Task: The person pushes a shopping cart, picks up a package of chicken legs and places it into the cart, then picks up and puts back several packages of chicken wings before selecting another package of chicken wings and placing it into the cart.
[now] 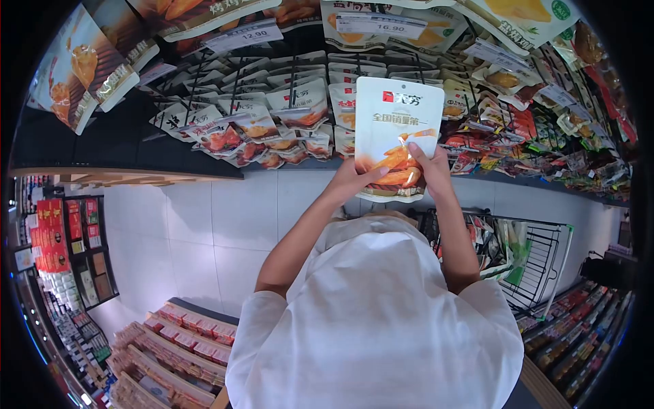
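Note:
A white food pouch (398, 129) printed with cooked chicken pieces is held upright by its lower part between my two hands. My left hand (355, 180) grips the lower left edge, its thumb lying across the front. On the lower right, my right hand (436, 170) pinches the pouch with the thumb over the printed picture. The other fingers of both hands are mostly hidden behind it. Just beyond the pouch, similar hanging pouches (298, 103) fill the display rack.
Price tags (381, 26) line the upper rack. A wire shopping cart (538, 255) with packages inside stands at my right. Pale floor tiles (242, 204) stretch to the left. Shelves with red boxes (194, 330) stand at the lower left, and more stocked shelves (586, 334) at the lower right.

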Tool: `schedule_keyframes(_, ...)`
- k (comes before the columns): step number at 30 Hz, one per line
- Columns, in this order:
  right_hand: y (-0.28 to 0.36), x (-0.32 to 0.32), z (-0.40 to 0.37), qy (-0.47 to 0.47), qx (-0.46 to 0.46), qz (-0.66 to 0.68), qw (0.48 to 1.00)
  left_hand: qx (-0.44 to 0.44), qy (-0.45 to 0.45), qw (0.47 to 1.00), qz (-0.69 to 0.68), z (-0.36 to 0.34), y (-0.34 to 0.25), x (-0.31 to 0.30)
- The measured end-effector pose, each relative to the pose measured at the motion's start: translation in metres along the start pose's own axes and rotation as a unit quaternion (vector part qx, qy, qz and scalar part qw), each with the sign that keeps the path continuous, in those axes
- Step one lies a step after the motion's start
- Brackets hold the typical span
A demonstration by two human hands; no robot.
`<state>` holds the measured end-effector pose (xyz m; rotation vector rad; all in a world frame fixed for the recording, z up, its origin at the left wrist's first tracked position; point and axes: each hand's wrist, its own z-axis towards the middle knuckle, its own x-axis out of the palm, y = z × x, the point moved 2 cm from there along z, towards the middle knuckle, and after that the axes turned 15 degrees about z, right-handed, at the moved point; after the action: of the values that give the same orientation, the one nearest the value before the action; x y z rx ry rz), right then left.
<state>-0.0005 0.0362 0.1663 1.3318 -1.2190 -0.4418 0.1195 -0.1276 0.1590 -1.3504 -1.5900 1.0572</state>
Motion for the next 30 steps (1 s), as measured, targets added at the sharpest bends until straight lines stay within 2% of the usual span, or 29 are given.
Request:
schedule_keyframes(6, -0.005, 0.025, 0.012, 0.036, -0.002, -0.038, 0.999, -0.01, -0.065, 0.998, -0.001, -0.012, -0.007, -0.017)
schedule_keyframes(11, -0.01, 0.023, 0.016, 0.069, 0.039, -0.02, 0.997, -0.013, -0.094, 0.995, 0.004, -0.016, -0.001, -0.014)
schedule_keyframes(14, -0.004, 0.024, 0.017, 0.09, 0.043, -0.003, 0.995, -0.033, -0.092, 0.993, 0.064, -0.013, 0.011, -0.018)
schedule_keyframes(17, -0.005, 0.015, 0.022, 0.098, 0.063, -0.013, 0.993, -0.011, -0.126, 0.991, 0.049, -0.01, 0.011, -0.013)
schedule_keyframes(22, 0.0, 0.006, 0.023, 0.093, 0.088, 0.016, 0.992, -0.041, -0.131, 0.989, 0.044, -0.008, -0.003, -0.003)
schedule_keyframes(26, -0.001, -0.002, 0.025, 0.096, 0.059, 0.019, 0.993, -0.021, -0.132, 0.991, 0.018, -0.005, -0.01, 0.007)
schedule_keyframes(30, 0.005, 0.012, 0.027, 0.12, 0.061, -0.003, 0.991, -0.06, -0.122, 0.99, 0.034, -0.01, -0.011, -0.003)
